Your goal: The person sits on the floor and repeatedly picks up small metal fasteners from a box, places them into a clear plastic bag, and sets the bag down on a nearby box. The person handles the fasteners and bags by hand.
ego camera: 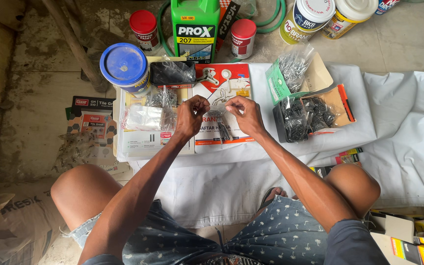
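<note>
My left hand (pixel 191 117) and my right hand (pixel 245 114) are raised over a white cloth (pixel 231 181), fingers pinched together on a small clear plastic bag of nails (pixel 218 121) that hangs between them. Each hand grips one side of the bag's top. Under the bag lies a printed catalogue with tap pictures (pixel 222 83). To the left of my left hand lie more small clear bags of nails (pixel 159 98).
An open black box of dark nails (pixel 303 118) and a green box with a bag of nails (pixel 290 68) lie right. A blue-lidded tub (pixel 123 66), green jug (pixel 195 29), red-lidded cans and paint tins stand behind. A cement sack (pixel 11 221) lies bottom left.
</note>
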